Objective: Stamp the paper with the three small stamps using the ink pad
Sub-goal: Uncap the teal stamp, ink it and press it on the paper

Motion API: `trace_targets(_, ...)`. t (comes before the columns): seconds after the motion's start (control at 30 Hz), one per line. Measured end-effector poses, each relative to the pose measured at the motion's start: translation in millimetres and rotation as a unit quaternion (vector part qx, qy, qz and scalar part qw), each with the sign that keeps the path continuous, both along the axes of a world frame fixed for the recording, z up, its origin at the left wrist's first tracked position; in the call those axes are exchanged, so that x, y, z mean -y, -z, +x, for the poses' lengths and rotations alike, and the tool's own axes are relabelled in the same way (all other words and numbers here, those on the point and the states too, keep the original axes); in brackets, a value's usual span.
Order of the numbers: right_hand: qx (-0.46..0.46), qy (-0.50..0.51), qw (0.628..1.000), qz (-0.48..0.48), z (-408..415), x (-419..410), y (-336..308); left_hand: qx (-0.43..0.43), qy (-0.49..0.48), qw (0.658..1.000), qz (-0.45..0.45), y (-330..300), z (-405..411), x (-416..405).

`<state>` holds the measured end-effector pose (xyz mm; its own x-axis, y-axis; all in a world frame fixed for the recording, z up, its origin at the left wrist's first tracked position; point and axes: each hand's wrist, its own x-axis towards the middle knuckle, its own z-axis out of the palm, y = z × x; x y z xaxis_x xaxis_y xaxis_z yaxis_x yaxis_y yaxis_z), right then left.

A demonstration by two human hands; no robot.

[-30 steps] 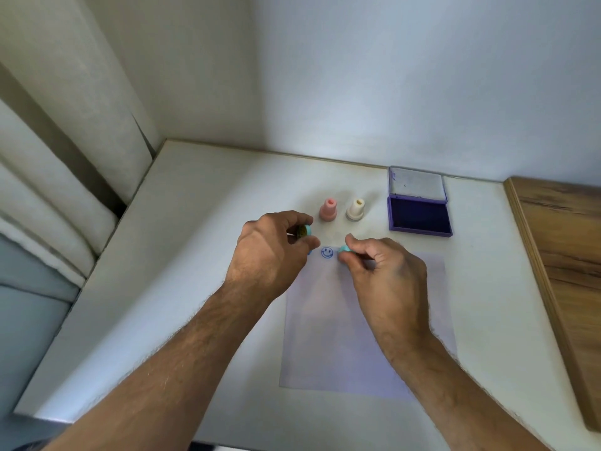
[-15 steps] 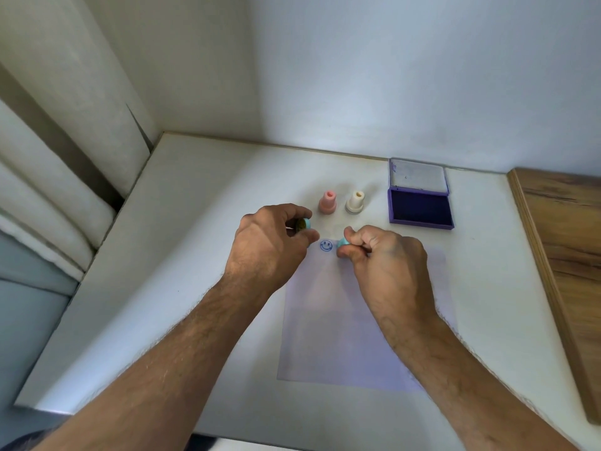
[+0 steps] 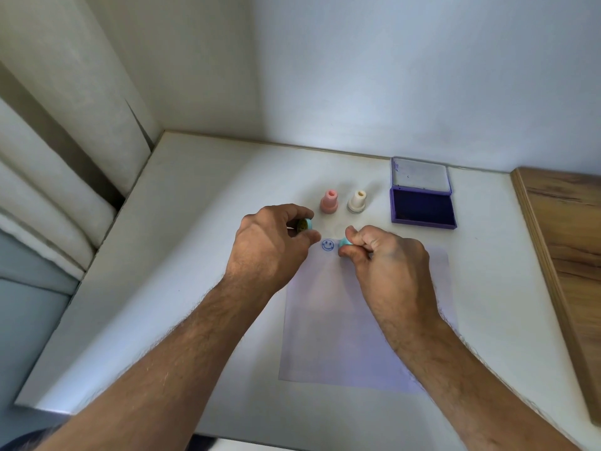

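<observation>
My left hand point(image 3: 270, 249) pinches a small teal stamp point(image 3: 78, 224) on its side, its dark patterned face turned toward me, just left of the paper's top edge. My right hand point(image 3: 387, 265) is closed on a small teal piece point(image 3: 344, 244) that rests on the pale paper point(image 3: 357, 336). Between my two hands a blue smiley print point(image 3: 327, 245) shows on the paper. A pink stamp point(image 3: 329, 202) and a cream stamp point(image 3: 357, 201) stand upright behind my hands. The purple ink pad point(image 3: 422, 209) lies open to their right, its lid point(image 3: 419, 175) folded back.
The white table point(image 3: 201, 255) ends at a wall behind and a padded white panel point(image 3: 48, 190) on the left. A wooden board point(image 3: 566, 242) runs along the right side. The table's front edge is close to my forearms.
My right fingers have curled tighter around the teal piece beside the smiley print. My left hand keeps the teal stamp in nearly the same spot.
</observation>
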<state>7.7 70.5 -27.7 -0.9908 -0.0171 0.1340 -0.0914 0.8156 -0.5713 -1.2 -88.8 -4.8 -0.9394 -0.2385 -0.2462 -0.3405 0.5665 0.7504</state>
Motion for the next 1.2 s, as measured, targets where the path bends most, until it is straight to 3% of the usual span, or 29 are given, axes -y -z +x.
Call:
trace_targets(0.53, -0.063, 0.000, 0.998, -0.012, 5.8, -1.6, 8.0, 0.017, 0.008, 1.000, -0.011, -3.9, -5.5, 0.9)
trace_targets(0.67, -0.034, 0.038, 0.992, -0.118, 8.4, -4.5, 7.4, 0.019, 0.015, 1.000, 0.003, -3.2, -5.0, 4.8)
trace_targets(0.8, 0.047, 0.145, 0.937, -0.314, 4.8, -7.8, -1.6, 0.017, 0.024, 1.000, 0.009, -1.8, -5.1, 4.9)
trace_targets(1.0, 0.097, 0.172, 0.876, -0.440, 9.2, -13.1, -27.1, -0.033, 0.016, 0.999, 0.036, -8.9, 0.8, 2.1)
trace_targets(1.2, 0.128, 0.190, 0.803, -0.550, 25.9, -17.8, -56.5, -0.091, -0.018, 0.975, 0.200, -23.3, 5.6, 6.4)
